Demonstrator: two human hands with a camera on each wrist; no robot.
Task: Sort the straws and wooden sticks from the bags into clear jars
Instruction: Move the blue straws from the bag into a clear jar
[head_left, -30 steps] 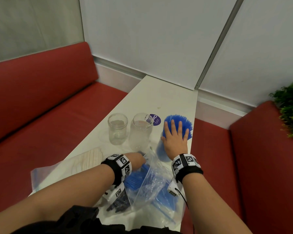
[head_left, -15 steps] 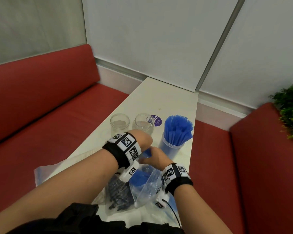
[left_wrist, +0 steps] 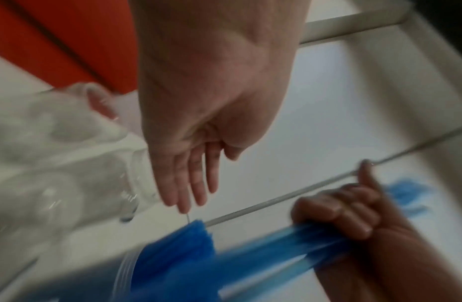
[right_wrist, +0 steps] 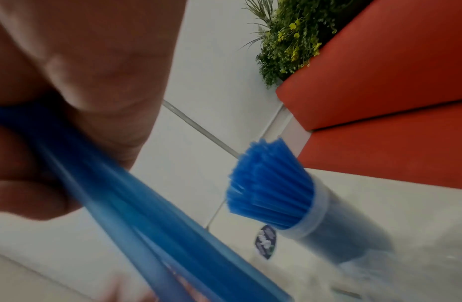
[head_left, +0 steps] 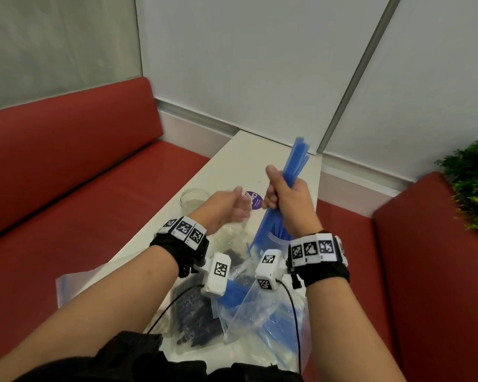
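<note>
My right hand [head_left: 280,195] grips a bundle of blue straws [head_left: 298,161] and holds it upright above the table; in the right wrist view the straws [right_wrist: 136,204] run through the fist. My left hand [head_left: 236,206] hovers just to the left with fingers straight [left_wrist: 191,183], holding nothing. A clear jar packed with blue straws [right_wrist: 271,183] stands beyond the hands. An empty clear jar [head_left: 195,199] stands at the left; a second one [left_wrist: 77,183] is mostly hidden behind my left hand. Below my wrists lies an open plastic bag of blue straws [head_left: 260,307].
A bag of dark straws [head_left: 199,321] lies beside the blue one. Another flat plastic bag [head_left: 66,285] sticks out at the table's left edge. A purple sticker [head_left: 255,201] marks the white table [head_left: 232,158]. Red benches [head_left: 80,175] flank both sides; a plant [head_left: 472,183] stands right.
My right hand came out of the bag with a bundle of blue straws and rose above the table. My left hand lifted off the bag and opened beside it.
</note>
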